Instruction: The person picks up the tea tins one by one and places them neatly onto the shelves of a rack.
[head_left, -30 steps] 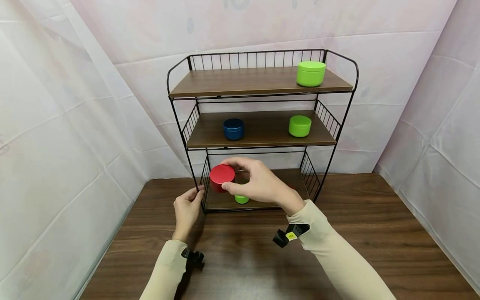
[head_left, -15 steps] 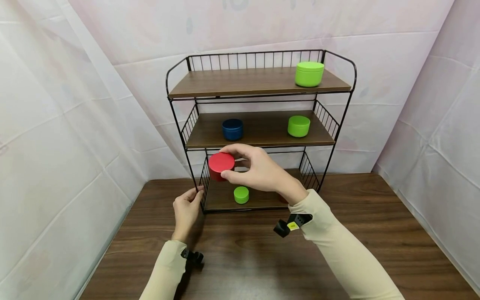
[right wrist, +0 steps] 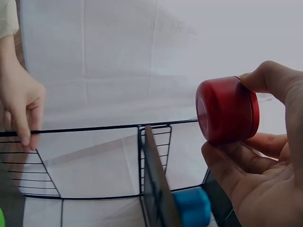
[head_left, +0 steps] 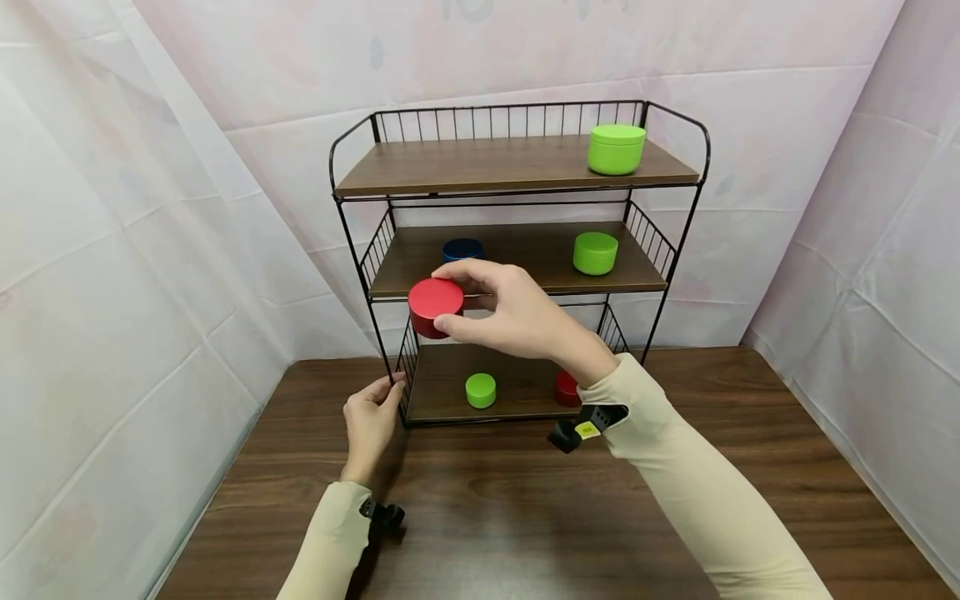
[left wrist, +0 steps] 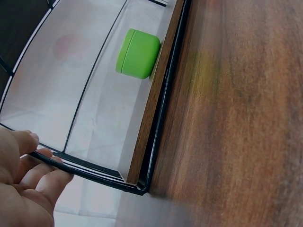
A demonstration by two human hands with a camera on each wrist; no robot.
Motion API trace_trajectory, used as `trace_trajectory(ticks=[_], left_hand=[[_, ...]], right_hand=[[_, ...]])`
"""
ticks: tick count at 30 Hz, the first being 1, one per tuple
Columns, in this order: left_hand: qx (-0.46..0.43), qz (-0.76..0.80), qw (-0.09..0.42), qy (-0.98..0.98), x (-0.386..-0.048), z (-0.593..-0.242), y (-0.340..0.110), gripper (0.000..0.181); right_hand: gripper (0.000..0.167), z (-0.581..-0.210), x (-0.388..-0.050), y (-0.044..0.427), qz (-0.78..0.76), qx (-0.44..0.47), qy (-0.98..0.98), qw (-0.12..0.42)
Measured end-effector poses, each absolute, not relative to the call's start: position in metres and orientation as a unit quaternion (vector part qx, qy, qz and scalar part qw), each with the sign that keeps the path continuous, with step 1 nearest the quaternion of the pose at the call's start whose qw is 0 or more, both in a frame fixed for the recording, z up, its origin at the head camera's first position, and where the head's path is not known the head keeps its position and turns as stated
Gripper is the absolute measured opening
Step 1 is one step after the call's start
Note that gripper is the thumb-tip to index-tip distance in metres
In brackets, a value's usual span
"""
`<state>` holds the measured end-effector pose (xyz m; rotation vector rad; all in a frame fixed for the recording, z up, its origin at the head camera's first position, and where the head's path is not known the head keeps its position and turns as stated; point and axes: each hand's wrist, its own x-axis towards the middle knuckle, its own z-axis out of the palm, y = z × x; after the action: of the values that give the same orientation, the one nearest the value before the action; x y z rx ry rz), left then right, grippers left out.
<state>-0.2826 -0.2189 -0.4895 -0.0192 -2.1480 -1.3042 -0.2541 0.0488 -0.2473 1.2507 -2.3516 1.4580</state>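
Observation:
My right hand [head_left: 510, 312] holds a red round tin [head_left: 435, 307] between thumb and fingers, in front of the rack near the middle shelf's front left edge. In the right wrist view the red tin [right wrist: 227, 111] hangs clear of the shelves. My left hand [head_left: 371, 421] pinches the rack's front left post low down; the left wrist view shows its thumb and fingers around the thin black rod [left wrist: 90, 175]. Behind the right hand, a blue tin [head_left: 462, 249] on the middle shelf is partly hidden.
The black wire rack [head_left: 517, 288] has three wooden shelves. Green tins stand on the top [head_left: 617, 150], middle and bottom shelves. A red tin [head_left: 567, 389] on the bottom shelf is partly hidden by the right wrist. The wooden table [head_left: 465, 508] lies in front; white cloth hangs around.
My right hand has lifted the red tin from bottom-shelf height to about the middle shelf's edge. The green and red tins below have come into view. The left hand keeps its grip on the post.

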Motion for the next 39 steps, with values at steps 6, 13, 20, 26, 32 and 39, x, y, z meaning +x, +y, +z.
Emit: trace_trajectory(ticks=[6, 13, 20, 26, 32, 39], left_hand=[[0.0, -0.485, 0.315, -0.816, -0.283, -0.49, -0.219, 0.01], [-0.001, -0.483, 0.314, -0.817, -0.283, -0.49, -0.22, 0.01], [-0.002, -0.489, 0.31, -0.815, -0.283, -0.489, -0.22, 0.01], [-0.007, -0.492, 0.309, -0.814, -0.282, -0.49, -0.221, 0.011], [-0.01, -0.495, 0.309, -0.812, -0.283, -0.488, -0.22, 0.011], [-0.005, -0.493, 0.312, -0.812, -0.284, -0.488, -0.219, 0.011]], right_hand=[[0.046, -0.227, -0.255, 0.045, 0.479, 0.422, -0.768, 0.058], [0.045, -0.202, -0.256, 0.045, 0.461, 0.417, -0.78, 0.073], [0.042, -0.177, -0.258, 0.045, 0.452, 0.425, -0.779, 0.087], [0.04, -0.163, -0.258, 0.044, 0.447, 0.425, -0.781, 0.096], [0.042, -0.146, -0.259, 0.043, 0.444, 0.411, -0.79, 0.099], [0.043, -0.13, -0.266, 0.043, 0.434, 0.403, -0.798, 0.116]])
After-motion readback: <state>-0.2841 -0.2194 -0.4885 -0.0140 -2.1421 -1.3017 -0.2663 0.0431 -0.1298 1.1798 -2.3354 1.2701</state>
